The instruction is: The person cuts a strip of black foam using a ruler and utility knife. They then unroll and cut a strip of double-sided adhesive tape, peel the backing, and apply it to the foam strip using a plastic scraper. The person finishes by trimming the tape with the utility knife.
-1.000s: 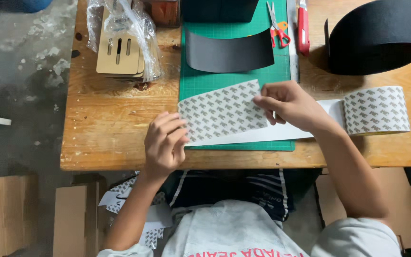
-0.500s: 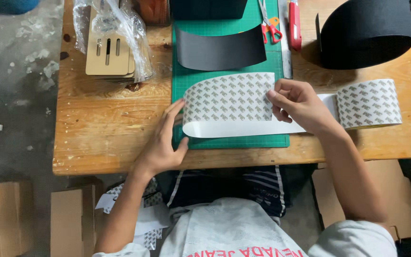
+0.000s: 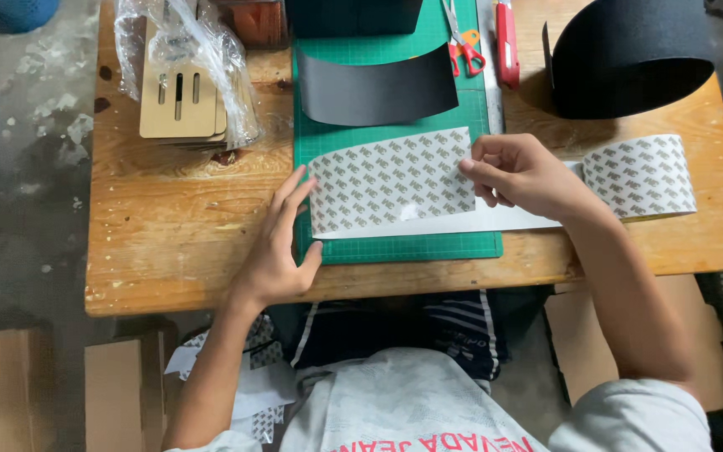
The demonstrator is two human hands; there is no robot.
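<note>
A wide strip of white adhesive sheet with a grey printed pattern (image 3: 391, 180) lies across the green cutting mat (image 3: 403, 247). It runs rightward to its roll (image 3: 642, 176). My right hand (image 3: 525, 176) pinches the strip's upper right part between thumb and fingers. My left hand (image 3: 282, 243) rests flat at the mat's left edge, fingers apart, fingertips touching the strip's left end. A curved black sheet (image 3: 378, 88) lies on the mat just beyond the strip.
On the wooden table (image 3: 177, 259): a stack of thin wooden cut-outs (image 3: 182, 100) in clear plastic at the left, orange-handled scissors (image 3: 462, 42), a red utility knife (image 3: 506, 42), a metal ruler (image 3: 489, 75), a big black roll (image 3: 629, 54). Cardboard pieces lie on the floor.
My left hand has opened from a curled press on the strip and slid to the mat's left edge. The strip now lies flatter on the mat; my right hand keeps its pinch.
</note>
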